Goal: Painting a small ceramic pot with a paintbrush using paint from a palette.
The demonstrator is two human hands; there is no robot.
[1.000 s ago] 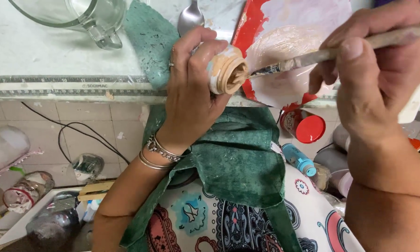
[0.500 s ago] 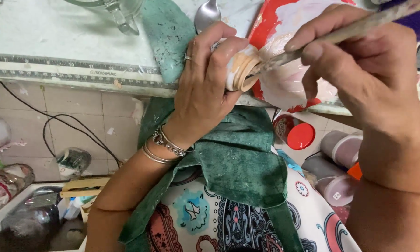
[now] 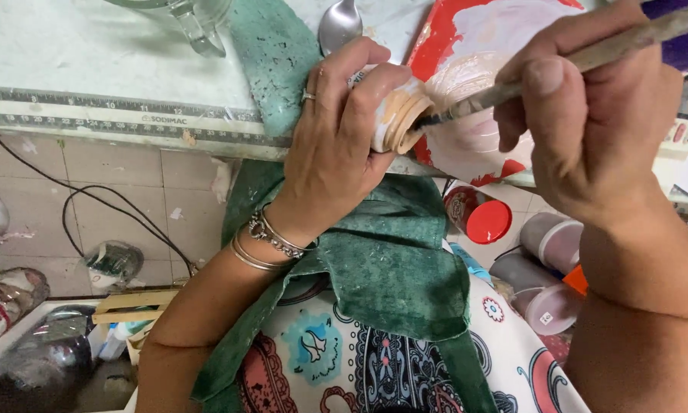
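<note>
At the centre top of the frame the left hand point(image 3: 336, 145) wraps its fingers tightly around a small white bottle with a cream-smeared threaded neck point(image 3: 397, 115), its mouth turned toward the right. The right hand point(image 3: 589, 122), in the upper right, pinches a long paint-crusted wooden brush point(image 3: 589, 55) between thumb and curled fingers, and the brush tip sits at the bottle's mouth. Just behind the bottle lies a red plastic plate coated with pale pink paint point(image 3: 497, 46), its near edge overhanging the table. A metal spoon point(image 3: 338, 23) rests at the top edge, beside a mottled green cloth point(image 3: 390, 260) that drapes from the pale tabletop point(image 3: 69, 53) over its front edge and down onto the lap. A strip ruler with printed marks point(image 3: 115, 111) runs along that front edge at the left, and the foot of a clear glass jug point(image 3: 195, 23) shows at the upper left. Below the table edge, right of centre, stand a round jar with a red lid point(image 3: 481, 218) and two greyish lidded tubs point(image 3: 546, 268), one bearing a small white sticker. At the lower left, bottles crowd the floor by a tiled wall, where a black cable point(image 3: 92, 206) loops; the open tabletop lies left of the hands.
</note>
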